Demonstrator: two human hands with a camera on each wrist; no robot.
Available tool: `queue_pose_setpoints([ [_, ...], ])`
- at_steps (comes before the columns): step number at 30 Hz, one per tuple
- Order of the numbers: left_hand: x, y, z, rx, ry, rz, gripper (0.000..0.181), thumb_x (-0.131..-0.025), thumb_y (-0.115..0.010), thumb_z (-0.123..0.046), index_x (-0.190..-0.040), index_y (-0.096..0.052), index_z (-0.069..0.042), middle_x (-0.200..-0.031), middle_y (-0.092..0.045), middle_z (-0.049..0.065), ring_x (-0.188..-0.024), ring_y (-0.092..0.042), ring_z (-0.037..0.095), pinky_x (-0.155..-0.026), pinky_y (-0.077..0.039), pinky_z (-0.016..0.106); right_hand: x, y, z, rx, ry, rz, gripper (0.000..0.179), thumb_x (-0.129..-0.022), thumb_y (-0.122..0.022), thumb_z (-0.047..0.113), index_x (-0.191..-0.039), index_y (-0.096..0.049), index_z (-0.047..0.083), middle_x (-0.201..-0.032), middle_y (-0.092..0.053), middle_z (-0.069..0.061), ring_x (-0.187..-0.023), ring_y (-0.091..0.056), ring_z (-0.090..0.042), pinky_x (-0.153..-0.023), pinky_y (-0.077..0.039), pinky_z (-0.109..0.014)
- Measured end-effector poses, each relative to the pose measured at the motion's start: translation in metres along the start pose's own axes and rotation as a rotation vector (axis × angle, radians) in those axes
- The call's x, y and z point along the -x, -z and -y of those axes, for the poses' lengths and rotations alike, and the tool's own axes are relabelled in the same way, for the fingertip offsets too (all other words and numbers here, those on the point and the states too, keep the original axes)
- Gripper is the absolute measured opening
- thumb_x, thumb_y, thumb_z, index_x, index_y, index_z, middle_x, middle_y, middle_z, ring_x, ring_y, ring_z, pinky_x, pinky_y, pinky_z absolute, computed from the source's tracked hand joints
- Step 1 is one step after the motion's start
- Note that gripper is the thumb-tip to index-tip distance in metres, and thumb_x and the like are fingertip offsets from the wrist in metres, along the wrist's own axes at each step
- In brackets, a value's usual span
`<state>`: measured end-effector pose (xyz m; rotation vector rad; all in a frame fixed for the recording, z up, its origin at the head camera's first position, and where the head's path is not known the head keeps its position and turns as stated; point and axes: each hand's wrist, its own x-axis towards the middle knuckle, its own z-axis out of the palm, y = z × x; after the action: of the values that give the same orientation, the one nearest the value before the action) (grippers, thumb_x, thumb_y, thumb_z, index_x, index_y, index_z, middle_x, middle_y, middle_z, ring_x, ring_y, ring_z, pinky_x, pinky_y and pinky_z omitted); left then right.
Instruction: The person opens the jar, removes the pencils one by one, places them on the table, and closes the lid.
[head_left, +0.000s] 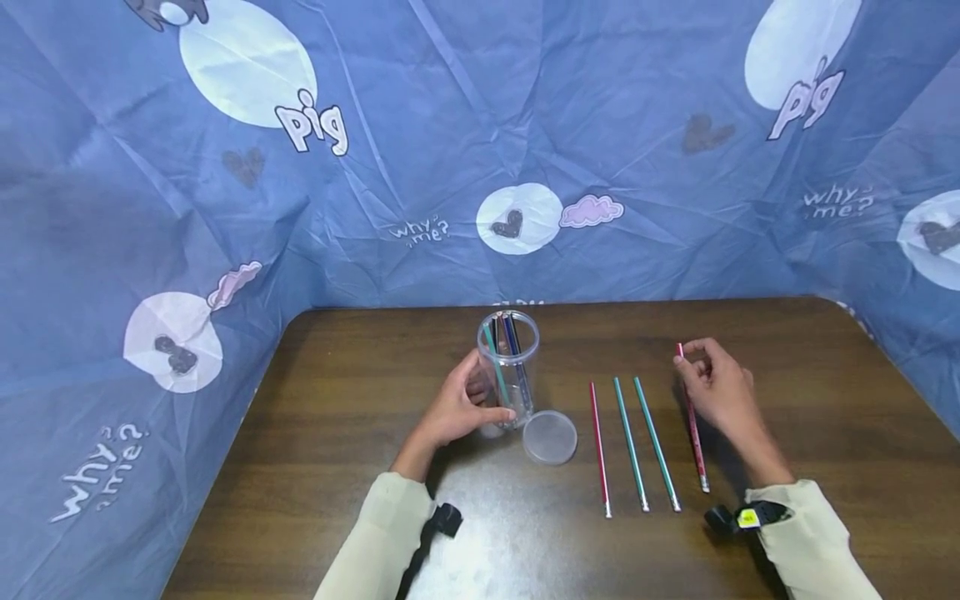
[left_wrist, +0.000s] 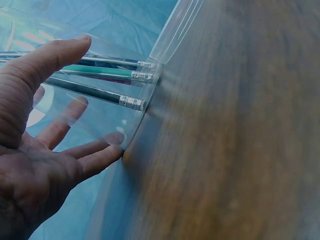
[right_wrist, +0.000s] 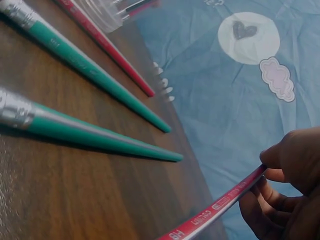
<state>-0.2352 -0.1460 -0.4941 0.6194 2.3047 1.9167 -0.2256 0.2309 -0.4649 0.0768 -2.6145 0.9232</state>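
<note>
My left hand (head_left: 459,404) grips a clear plastic jar (head_left: 531,375) that stands upright and uncapped, thumb on the near side and fingers behind. Inside it lean several pencils (left_wrist: 107,71), green and dark ones among them, eraser ends down. With thumb and fingers my right hand (head_left: 722,390) pinches a red pencil (head_left: 695,433) close to its upper end; its eraser end points toward me. To the left of that hand lie another red pencil (head_left: 599,450) and two green pencils (head_left: 631,442), side by side.
A round translucent lid (head_left: 550,438) lies flat just right of the jar's base. The brown wooden table (head_left: 337,375) ends at the back against a blue printed cloth (head_left: 420,150), which also hangs along the left and right sides.
</note>
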Motion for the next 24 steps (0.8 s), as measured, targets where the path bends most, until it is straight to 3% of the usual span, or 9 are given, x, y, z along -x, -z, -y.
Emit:
queue_pose_setpoints([
  [10, 0.001, 0.000, 0.002, 0.010, 0.000, 0.003, 0.094, -0.068, -0.088, 0.003, -0.148, -0.042, -0.014, -0.138, -0.057, 0.017, -0.123, -0.056, 0.040, -0.100, -0.047, 0.053, -0.001, -0.011, -0.013, 0.033, -0.057, 0.107, 0.022, -0.098, -0.061, 0.022, -0.105, -0.061, 0.001, -0.071, -0.061, -0.003, -0.062, -0.053, -0.017, -0.058, -0.040, -0.035],
  [24, 0.000, 0.000, 0.000, 0.001, 0.013, 0.004, 0.091, -0.069, -0.088, 0.002, -0.147, -0.043, -0.013, -0.139, -0.055, 0.019, -0.122, -0.056, 0.043, -0.100, -0.046, 0.056, 0.002, -0.022, -0.022, 0.063, -0.133, 0.175, 0.022, -0.097, -0.060, 0.020, -0.105, -0.061, -0.001, -0.078, -0.064, -0.011, -0.073, -0.058, -0.029, -0.065, -0.042, -0.042],
])
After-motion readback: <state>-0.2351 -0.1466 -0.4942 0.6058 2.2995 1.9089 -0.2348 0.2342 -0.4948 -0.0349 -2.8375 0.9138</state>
